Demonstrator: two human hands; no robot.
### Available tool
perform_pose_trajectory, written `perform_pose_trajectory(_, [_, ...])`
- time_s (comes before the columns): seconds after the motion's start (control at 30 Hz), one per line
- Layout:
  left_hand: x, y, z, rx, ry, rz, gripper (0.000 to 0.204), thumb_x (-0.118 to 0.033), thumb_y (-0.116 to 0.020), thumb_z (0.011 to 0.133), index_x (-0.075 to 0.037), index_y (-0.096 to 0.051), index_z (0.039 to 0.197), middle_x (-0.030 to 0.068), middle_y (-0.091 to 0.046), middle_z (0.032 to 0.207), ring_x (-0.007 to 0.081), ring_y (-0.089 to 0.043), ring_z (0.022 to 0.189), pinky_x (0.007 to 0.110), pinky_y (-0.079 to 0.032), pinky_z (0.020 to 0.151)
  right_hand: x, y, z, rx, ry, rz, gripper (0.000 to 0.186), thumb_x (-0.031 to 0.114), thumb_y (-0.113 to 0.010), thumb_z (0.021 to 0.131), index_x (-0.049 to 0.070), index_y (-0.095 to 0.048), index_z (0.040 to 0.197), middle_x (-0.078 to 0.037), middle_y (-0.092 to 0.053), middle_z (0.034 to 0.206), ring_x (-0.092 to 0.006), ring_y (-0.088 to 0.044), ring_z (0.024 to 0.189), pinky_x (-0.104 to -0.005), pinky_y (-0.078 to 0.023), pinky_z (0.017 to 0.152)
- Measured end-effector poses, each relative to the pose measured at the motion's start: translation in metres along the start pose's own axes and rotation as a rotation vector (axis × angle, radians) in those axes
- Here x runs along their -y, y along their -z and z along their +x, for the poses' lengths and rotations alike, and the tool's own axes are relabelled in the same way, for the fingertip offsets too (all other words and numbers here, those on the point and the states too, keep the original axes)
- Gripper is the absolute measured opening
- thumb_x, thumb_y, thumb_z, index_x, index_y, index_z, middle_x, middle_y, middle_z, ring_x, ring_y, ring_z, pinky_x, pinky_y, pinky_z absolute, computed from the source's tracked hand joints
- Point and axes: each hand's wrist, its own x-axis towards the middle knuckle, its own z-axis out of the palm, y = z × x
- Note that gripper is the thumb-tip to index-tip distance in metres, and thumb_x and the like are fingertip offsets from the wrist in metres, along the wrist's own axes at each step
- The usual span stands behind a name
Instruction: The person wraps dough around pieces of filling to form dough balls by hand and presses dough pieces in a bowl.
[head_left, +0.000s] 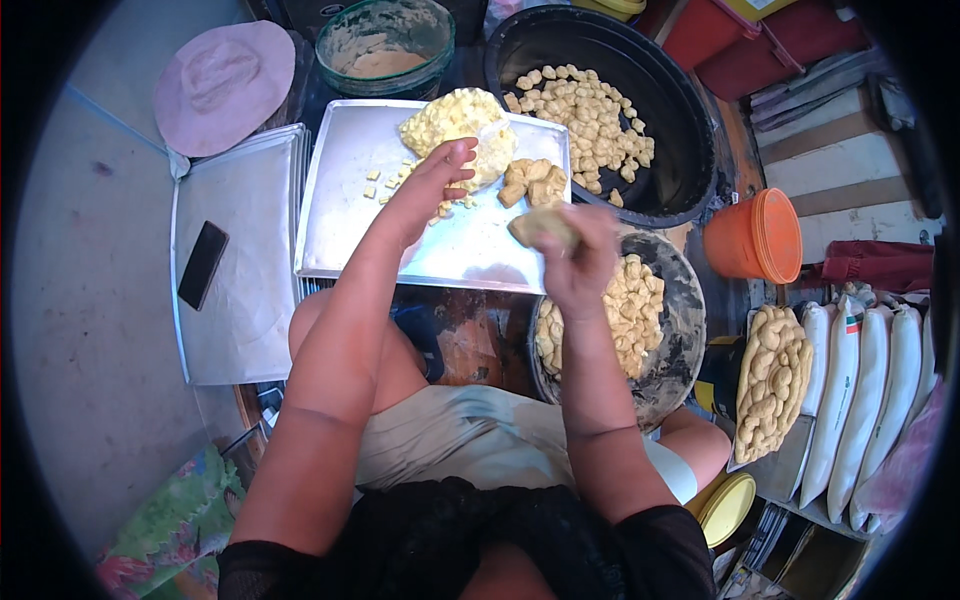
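Observation:
A silver metal tray point(345, 215) lies before me. On it rests a clear bag of small yellow cubes point(452, 118), with several loose cubes point(373, 191) scattered at its side. My left hand point(432, 190) hovers over these cubes, close to the bag, its fingers stretched and apart with nothing seen in them. At the tray's right edge, my right hand point(582, 262) grips a flattened dough piece point(545, 229); the hand is smeared by motion. Just beyond it sit a few lumps of dough point(532, 182).
A big black basin point(672, 160) with many dough balls stands at the far right. Below the right forearm is a round container point(680, 365) of dough balls. Nearby are an orange bucket point(740, 236), a green tub of flour point(385, 62), a pink hat point(225, 85) and a phone point(203, 265).

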Motion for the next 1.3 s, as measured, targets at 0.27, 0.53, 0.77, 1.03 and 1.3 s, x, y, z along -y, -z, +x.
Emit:
perform_pose_trajectory(0.27, [0.003, 0.011, 0.007, -0.178, -0.103, 0.017, 0.046, -0.042, -0.041, 0.099, -0.004, -0.058, 0.118, 0.0074, -0.062, 0.11, 0.0161, -0.058, 0.098, 0.029, -0.045, 0.084, -0.071, 0.017, -0.005, 0.433, -0.275, -0.639, 0.047, 0.014, -0.073, 0.077, 0.008, -0.056, 0.12, -0.016, -0.057, 0.112, -0.0333, -0.054, 0.108, -0.0407, -0.042, 0.093])
perform_pose_trajectory(0.53, [0.018, 0.007, 0.008, 0.136, 0.213, 0.272, 0.045, -0.042, -0.049, 0.096, -0.002, -0.059, 0.114, 0.0066, -0.063, 0.101, 0.0156, -0.059, 0.09, 0.027, -0.049, 0.074, -0.077, -0.044, -0.079, 0.338, -0.837, 0.055, 0.042, 0.012, -0.072, 0.078, 0.005, -0.051, 0.114, -0.011, -0.057, 0.107, -0.0258, -0.063, 0.092, -0.037, -0.051, 0.076])
perform_pose_trajectory(0.77, [0.006, 0.022, 0.007, -0.182, -0.1, -0.066, 0.032, -0.022, -0.06, 0.092, -0.001, -0.057, 0.116, 0.0051, -0.063, 0.098, 0.0123, -0.059, 0.083, 0.024, -0.049, 0.076, -0.054, -0.088, -0.045, 0.197, -0.606, 0.233, 0.038, 0.01, -0.072, 0.079, 0.003, -0.054, 0.111, -0.008, -0.06, 0.096, -0.0146, -0.06, 0.079, -0.0276, -0.047, 0.065])
perform_pose_trajectory(1.03, [0.009, 0.058, 0.007, -0.321, -0.162, -0.512, 0.03, -0.011, -0.061, 0.089, 0.003, -0.055, 0.115, 0.012, -0.058, 0.109, 0.0212, -0.06, 0.096, 0.035, -0.055, 0.086, -0.042, -0.127, -0.081, 0.574, -0.545, -0.196, 0.012, 0.016, -0.066, 0.079, 0.01, -0.065, 0.088, -0.009, -0.06, 0.087, -0.0297, -0.062, 0.079, -0.0405, -0.05, 0.068])
perform_pose_trajectory(1.3, [0.0, 0.053, -0.003, -0.122, -0.112, -0.546, 0.034, -0.002, -0.048, 0.09, 0.009, -0.051, 0.121, 0.0185, -0.055, 0.118, 0.0271, -0.059, 0.105, 0.04, -0.053, 0.093, -0.049, -0.132, -0.089, 0.619, -0.335, -0.213, 0.011, 0.019, -0.067, 0.078, 0.01, -0.064, 0.085, -0.007, -0.06, 0.086, -0.0254, -0.059, 0.082, -0.0392, -0.046, 0.072])
